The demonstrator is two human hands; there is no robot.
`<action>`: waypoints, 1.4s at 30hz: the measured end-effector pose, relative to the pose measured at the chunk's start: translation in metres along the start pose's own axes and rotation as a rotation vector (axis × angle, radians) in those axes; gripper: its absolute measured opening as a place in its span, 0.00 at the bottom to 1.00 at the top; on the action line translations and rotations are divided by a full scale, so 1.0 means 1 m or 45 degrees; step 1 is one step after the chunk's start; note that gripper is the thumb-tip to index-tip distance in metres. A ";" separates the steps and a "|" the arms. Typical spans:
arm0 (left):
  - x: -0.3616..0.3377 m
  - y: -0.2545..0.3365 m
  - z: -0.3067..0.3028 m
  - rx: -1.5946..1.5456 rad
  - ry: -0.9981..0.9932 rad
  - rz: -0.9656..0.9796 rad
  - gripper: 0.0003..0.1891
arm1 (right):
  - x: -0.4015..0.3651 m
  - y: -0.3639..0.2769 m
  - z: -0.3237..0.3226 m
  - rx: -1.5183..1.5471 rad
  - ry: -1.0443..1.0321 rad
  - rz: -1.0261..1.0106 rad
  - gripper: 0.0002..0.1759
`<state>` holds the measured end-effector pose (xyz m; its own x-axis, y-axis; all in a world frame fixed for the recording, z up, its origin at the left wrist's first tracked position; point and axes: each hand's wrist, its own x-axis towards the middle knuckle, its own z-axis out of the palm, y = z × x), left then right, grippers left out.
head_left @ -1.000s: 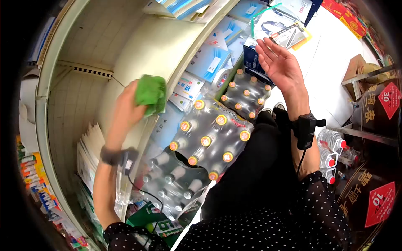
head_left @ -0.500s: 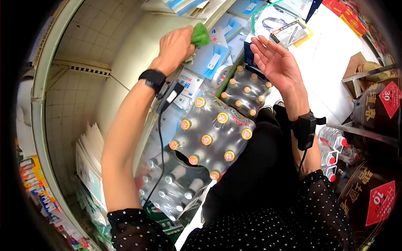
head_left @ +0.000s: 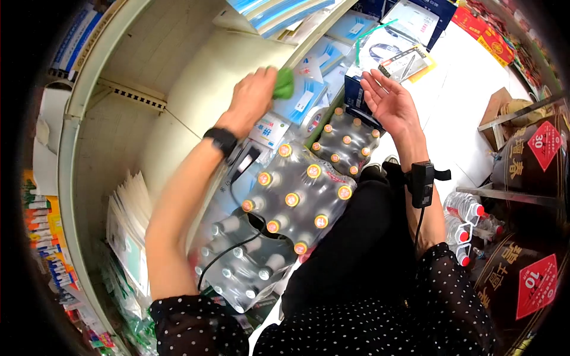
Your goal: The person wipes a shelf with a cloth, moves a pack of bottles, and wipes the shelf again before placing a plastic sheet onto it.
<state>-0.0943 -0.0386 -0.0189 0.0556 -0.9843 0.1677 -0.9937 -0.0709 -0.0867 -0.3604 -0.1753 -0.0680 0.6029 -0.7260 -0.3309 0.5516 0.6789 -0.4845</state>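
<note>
1. The left hand (head_left: pixel 252 95) is clenched round a green cloth (head_left: pixel 284 83) and presses it against the front edge of the pale shelf (head_left: pixel 202 77).
2. The right hand (head_left: pixel 386 101) is released, palm open and holding nothing, raised to the right of the left hand.
3. Progress: the cloth is at the edge; how much of the shelf is already wiped cannot be told.
4. Packets of stationery (head_left: pixel 303 95) lie just beyond the cloth, and packs of bottles (head_left: pixel 297 196) crowd the space below both hands.
</note>
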 end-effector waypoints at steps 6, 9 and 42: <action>-0.087 -0.002 -0.042 -0.054 -0.281 -0.088 0.22 | -0.006 -0.009 0.002 0.074 -0.033 -0.016 0.19; -0.101 -0.001 -0.067 -0.049 -0.299 -0.104 0.20 | -0.010 -0.013 0.004 0.131 -0.040 -0.015 0.19; 0.140 0.071 0.071 0.577 0.305 -0.025 0.15 | 0.007 -0.015 -0.003 0.348 0.026 0.072 0.15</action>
<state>-0.1503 -0.1931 -0.0709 -0.0028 -0.9211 0.3893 -0.8477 -0.2044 -0.4896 -0.3666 -0.1905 -0.0658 0.6269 -0.6864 -0.3686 0.6542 0.7207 -0.2296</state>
